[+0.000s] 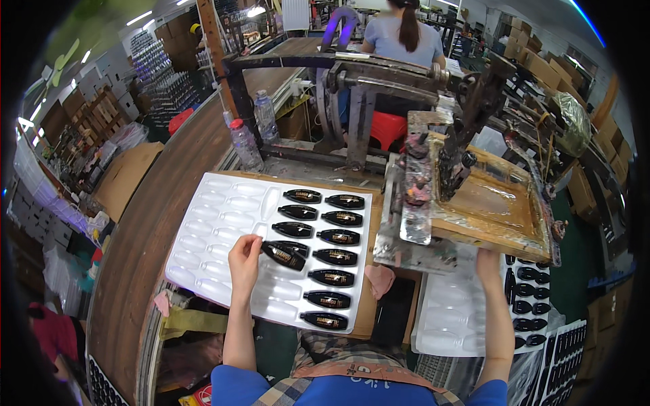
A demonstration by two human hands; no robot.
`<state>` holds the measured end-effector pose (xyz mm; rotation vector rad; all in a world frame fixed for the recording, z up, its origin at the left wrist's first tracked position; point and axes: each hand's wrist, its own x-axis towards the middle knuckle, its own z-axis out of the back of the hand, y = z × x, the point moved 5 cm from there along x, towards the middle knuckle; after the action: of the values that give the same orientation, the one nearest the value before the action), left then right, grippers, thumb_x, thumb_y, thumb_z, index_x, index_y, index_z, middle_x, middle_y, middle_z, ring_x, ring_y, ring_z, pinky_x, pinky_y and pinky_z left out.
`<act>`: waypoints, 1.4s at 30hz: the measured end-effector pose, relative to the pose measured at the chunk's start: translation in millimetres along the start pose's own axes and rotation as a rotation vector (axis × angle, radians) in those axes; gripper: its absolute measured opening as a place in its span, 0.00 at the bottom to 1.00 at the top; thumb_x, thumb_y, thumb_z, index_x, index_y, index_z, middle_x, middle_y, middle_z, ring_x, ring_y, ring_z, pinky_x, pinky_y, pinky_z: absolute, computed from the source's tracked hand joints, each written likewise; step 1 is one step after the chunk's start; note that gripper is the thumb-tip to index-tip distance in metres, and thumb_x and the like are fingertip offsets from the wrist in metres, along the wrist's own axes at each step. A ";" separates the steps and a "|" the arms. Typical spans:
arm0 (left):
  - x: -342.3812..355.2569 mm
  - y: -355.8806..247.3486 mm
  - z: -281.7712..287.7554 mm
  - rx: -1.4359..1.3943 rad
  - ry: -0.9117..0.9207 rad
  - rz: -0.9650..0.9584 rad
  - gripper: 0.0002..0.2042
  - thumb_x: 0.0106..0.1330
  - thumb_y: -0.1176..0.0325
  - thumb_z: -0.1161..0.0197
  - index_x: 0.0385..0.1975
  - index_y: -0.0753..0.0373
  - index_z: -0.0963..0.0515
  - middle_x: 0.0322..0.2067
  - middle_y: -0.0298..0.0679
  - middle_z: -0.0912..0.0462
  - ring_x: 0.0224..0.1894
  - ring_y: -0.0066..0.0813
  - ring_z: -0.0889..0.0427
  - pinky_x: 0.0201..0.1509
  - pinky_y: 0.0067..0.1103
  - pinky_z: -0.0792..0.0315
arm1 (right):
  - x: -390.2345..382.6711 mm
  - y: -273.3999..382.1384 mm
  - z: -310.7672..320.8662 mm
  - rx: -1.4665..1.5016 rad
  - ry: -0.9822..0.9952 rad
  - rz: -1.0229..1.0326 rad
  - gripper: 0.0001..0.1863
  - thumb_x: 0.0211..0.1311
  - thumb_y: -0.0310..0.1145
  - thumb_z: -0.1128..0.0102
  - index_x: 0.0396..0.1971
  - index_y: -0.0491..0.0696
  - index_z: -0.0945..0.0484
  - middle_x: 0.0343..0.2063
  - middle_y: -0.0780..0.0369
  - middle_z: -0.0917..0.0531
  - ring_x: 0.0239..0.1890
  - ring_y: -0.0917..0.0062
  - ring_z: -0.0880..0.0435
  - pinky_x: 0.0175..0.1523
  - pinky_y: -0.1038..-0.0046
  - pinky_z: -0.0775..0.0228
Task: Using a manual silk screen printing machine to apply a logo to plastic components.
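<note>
My left hand (245, 262) pinches the narrow neck end of a glossy black bottle-shaped piece (286, 256) with gold print. The piece hangs tilted over a white moulded tray (193, 252). Two columns of similar printed black pieces (332, 278) lie in the tray's right half, while its left hollows hold none. My right hand (489, 262) reaches up to the front edge of a wooden screen-printing frame (491, 238). That frame hides its fingers, and the hand is somewhat blurred. Below it lies a second white tray (450, 318) with black pieces (528, 289) along its right side.
A dark metal press arm (467, 135) stands over the frame. Two plastic bottles (245, 144) stand behind the left tray. A long brown belt (145, 250) runs along the left. A pink cloth (380, 280) lies between the trays. Another person (404, 40) sits at the back.
</note>
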<state>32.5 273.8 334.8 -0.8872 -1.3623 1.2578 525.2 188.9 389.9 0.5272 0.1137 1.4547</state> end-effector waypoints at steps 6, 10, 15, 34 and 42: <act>-24.7 53.6 16.6 0.113 -0.075 0.133 0.07 0.59 0.70 0.45 0.30 0.69 0.26 0.22 0.31 0.26 0.23 0.14 0.30 0.27 0.12 0.35 | 1.6 -93.9 -7.3 -0.309 -0.115 -0.010 0.19 0.56 0.32 0.56 0.48 0.42 0.36 0.48 0.50 0.33 0.51 0.57 0.35 0.55 0.64 0.45; -28.6 37.9 11.6 0.522 -0.070 -0.036 0.05 0.57 0.72 0.45 0.29 0.67 0.27 0.21 0.37 0.28 0.23 0.27 0.29 0.27 0.20 0.34 | 15.0 -113.5 2.1 -0.142 -0.149 -0.004 0.16 0.56 0.33 0.54 0.44 0.43 0.34 0.47 0.52 0.32 0.47 0.59 0.32 0.52 0.63 0.41; -17.6 -26.5 -15.2 0.721 -0.130 -0.327 0.06 0.54 0.77 0.45 0.32 0.66 0.28 0.29 0.45 0.29 0.33 0.43 0.29 0.35 0.30 0.34 | 12.0 -111.7 27.5 0.051 -0.205 -0.040 0.14 0.55 0.35 0.53 0.39 0.43 0.31 0.46 0.55 0.30 0.43 0.61 0.28 0.49 0.62 0.37; 53.7 -103.6 -182.9 -0.492 0.635 -0.270 0.14 0.56 0.64 0.41 0.38 0.67 0.28 0.34 0.31 0.25 0.36 0.16 0.30 0.42 0.14 0.36 | 19.3 114.8 2.1 0.275 0.073 0.195 0.29 0.45 0.42 0.35 0.46 0.42 0.32 0.42 0.55 0.26 0.46 0.68 0.28 0.51 0.73 0.40; -7.7 -41.3 -11.3 0.024 -0.009 -0.123 0.06 0.60 0.74 0.47 0.32 0.70 0.26 0.28 0.35 0.23 0.32 0.16 0.27 0.38 0.13 0.34 | 1.1 76.1 3.1 0.246 0.143 0.022 0.26 0.54 0.46 0.48 0.46 0.41 0.33 0.46 0.49 0.29 0.52 0.61 0.34 0.56 0.67 0.45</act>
<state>50.0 261.5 372.6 -0.7699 -1.3846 1.1824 457.0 191.0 423.9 0.6248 0.4053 1.5082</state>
